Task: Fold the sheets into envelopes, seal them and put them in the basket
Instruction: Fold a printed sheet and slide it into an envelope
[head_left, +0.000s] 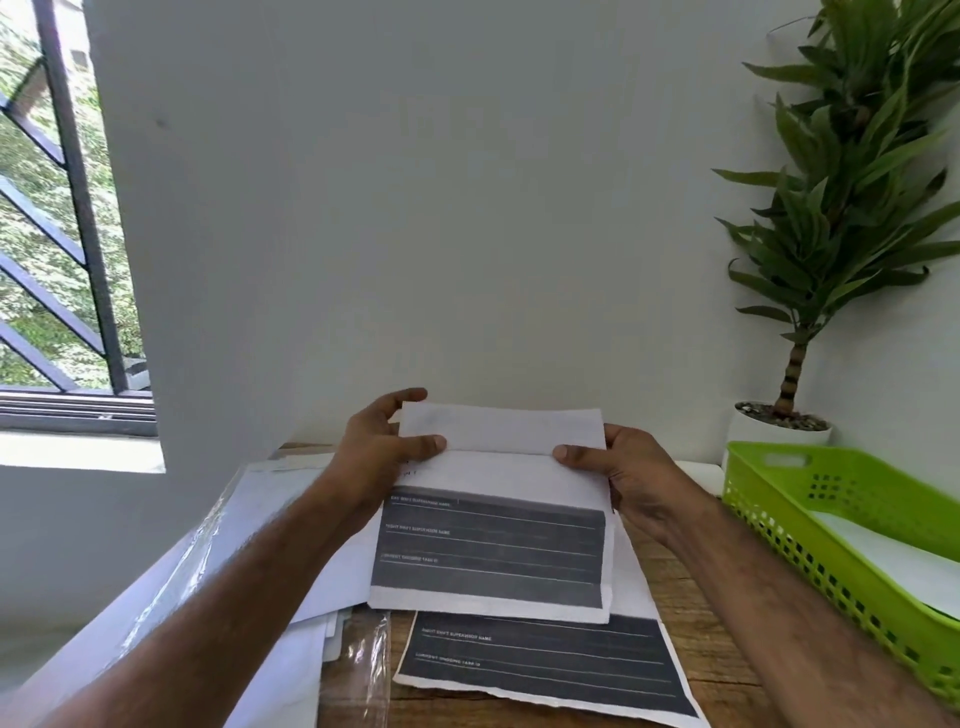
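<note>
I hold a printed sheet (493, 551) with a dark form block above the table, its top strip folded toward me. My left hand (387, 452) pinches the fold at its left end, thumb on the front and fingers behind. At the right end of the fold, my right hand (618, 473) pinches the paper the same way. A second printed sheet (550, 662) lies flat on the wooden table (717, 660) underneath. The green basket (810, 530) stands at the right with white paper (893, 556) inside.
A pile of white envelopes and clear plastic sleeves (291, 587) lies at the left of the table. A potted plant (779, 426) stands in the back right corner behind the basket. The white wall is close behind the table, and a window is at the far left.
</note>
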